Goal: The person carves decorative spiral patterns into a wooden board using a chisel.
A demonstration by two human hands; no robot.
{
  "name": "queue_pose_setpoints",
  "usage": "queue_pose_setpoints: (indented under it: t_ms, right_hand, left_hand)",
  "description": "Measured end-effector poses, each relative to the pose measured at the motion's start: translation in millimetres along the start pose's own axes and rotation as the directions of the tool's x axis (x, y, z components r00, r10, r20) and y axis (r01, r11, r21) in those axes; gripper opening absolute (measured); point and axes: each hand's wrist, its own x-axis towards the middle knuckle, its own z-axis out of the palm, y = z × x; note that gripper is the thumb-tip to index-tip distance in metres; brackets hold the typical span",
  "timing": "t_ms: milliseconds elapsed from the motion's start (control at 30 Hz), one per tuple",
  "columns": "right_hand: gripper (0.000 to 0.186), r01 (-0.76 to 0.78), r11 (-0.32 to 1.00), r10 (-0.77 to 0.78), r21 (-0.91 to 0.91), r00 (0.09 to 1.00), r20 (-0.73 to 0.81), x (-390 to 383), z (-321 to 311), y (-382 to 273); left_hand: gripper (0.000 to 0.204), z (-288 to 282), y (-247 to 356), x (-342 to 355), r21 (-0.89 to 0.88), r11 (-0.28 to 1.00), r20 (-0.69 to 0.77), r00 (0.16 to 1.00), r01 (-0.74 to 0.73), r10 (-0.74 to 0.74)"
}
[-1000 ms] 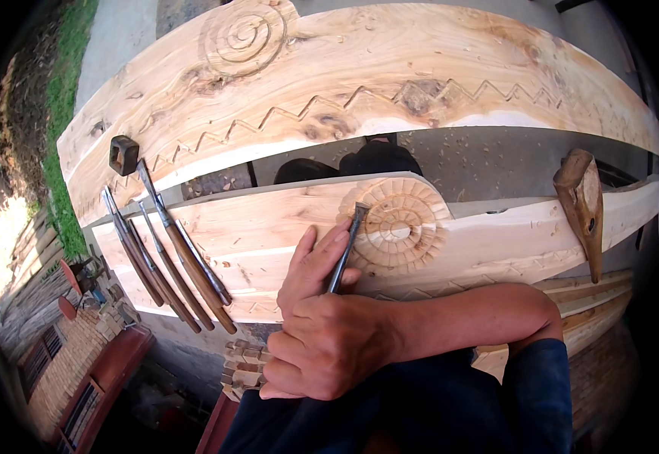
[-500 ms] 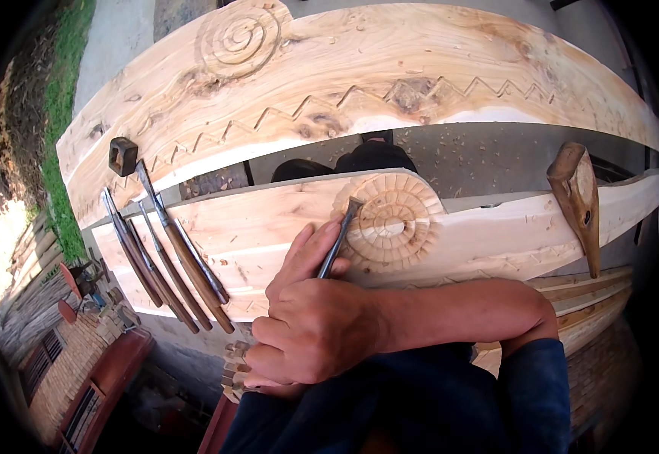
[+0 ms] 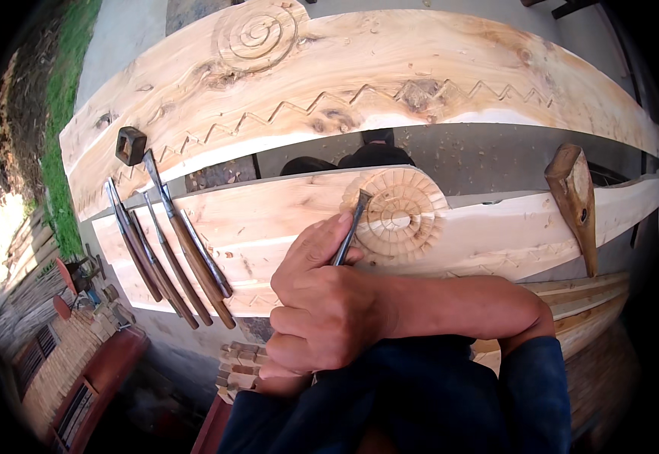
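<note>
A chisel with a dark metal shaft slants across the near wooden board, its tip on the upper left part of a carved round rosette. My right hand is closed in a fist around the chisel's rear part, hiding the handle. Beyond it, my left hand lies on the board with its fingers against the shaft near the blade. The left palm and wrist are partly covered by my right hand. Rings and radial cuts mark the rosette.
Several wood-handled chisels lie on the board's left end. A wooden mallet rests across its right end. Beyond is a larger board with a carved spiral and zigzag line, and a dark square metal piece on it.
The whole view has shifted slightly. My right fist has moved a little to the right, with the chisel tip staying near the same part of the rosette. Both hands keep their hold.
</note>
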Motion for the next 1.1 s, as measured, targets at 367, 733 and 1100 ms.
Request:
queue_pose_setpoints:
  t_ms: [367, 733, 1100]
  right_hand:
    - [0.036, 0.138, 0.969, -0.114, -0.204, 0.986, 0.124, 2, 0, -19]
    - [0.038, 0.002, 0.994, 0.002, -0.112, 0.999, 0.042, -2, 1, -15]
    - [0.04, -0.003, 0.994, 0.009, -0.113, 0.998, 0.055, 0, -4, -13]
  left_hand:
    - [0.05, 3, -34, -3, 0.122, 0.884, -0.13, 0.876, -0.451, 0.465]
    - [0.042, -4, -4, 3, 0.397, 0.846, 0.07, 0.931, -0.357, 0.359]
    - [0.038, -2, -7, 1, 0.387, 0.859, 0.049, 0.938, -0.335, 0.343]
